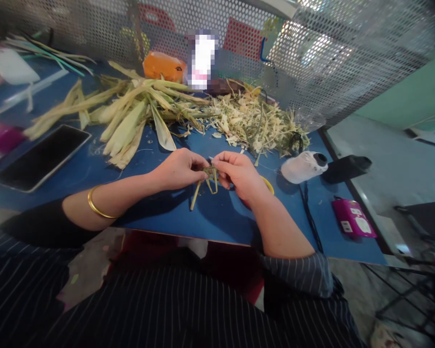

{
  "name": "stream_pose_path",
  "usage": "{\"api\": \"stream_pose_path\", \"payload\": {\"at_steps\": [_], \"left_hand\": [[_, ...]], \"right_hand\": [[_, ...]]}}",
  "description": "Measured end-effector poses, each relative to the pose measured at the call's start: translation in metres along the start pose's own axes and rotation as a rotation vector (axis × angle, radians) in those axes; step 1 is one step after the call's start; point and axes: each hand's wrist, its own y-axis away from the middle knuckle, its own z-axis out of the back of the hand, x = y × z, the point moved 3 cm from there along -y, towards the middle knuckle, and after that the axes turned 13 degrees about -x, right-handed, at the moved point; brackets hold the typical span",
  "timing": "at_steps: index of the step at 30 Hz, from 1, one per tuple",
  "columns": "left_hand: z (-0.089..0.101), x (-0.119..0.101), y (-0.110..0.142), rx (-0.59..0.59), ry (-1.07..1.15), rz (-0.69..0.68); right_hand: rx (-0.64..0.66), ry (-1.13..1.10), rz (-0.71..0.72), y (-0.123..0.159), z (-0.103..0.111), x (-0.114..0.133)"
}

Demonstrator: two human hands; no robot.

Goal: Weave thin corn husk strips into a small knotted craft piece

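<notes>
My left hand (pixel 183 170) and my right hand (pixel 239 175) meet over the front of the blue table. Both pinch a narrow yellow-green strip of husk (pixel 213 183), which is bent into a loop and has one loose end hanging down to the left. Thumbs and fingertips are pressed together around it, so the gripped part is mostly hidden. Beyond my left hand lies a bundle of pale corn husks (pixel 130 121). A heap of shredded husk scraps (pixel 253 121) is spread behind my right hand. Part of a yellow ring-shaped thing (pixel 268 185) shows behind my right wrist.
A white thread spool (pixel 302 167) and a black spool (pixel 348 168) lie at the right, near a purple packet (pixel 354 218) and a black cord (pixel 310 217). On the left rests a dark-screened tablet (pixel 43 157). A perforated metal panel (pixel 311 53) stands behind the table.
</notes>
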Motion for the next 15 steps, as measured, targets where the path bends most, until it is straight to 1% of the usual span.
{"api": "stream_pose_path", "payload": {"at_steps": [3,4,7,9,12,15], "left_hand": [[-0.004,0.001,0.0,0.157,-0.038,-0.058],[-0.005,0.002,0.0,0.199,-0.026,-0.056],[-0.009,0.004,0.002,0.293,0.041,-0.005],[-0.011,0.006,0.004,0.354,0.074,0.024],[-0.015,0.007,0.008,0.464,0.082,0.056],[-0.015,0.007,0.01,0.533,0.069,0.058]], "right_hand": [[0.017,-0.01,-0.015,0.0,0.0,0.0],[0.008,-0.014,-0.016,-0.001,0.0,-0.001],[-0.06,-0.009,0.002,-0.005,0.0,-0.005],[-0.098,-0.026,-0.011,-0.007,0.001,-0.008],[-0.116,-0.125,-0.093,-0.011,0.002,-0.011],[-0.202,-0.261,-0.138,-0.015,0.005,-0.013]]}}
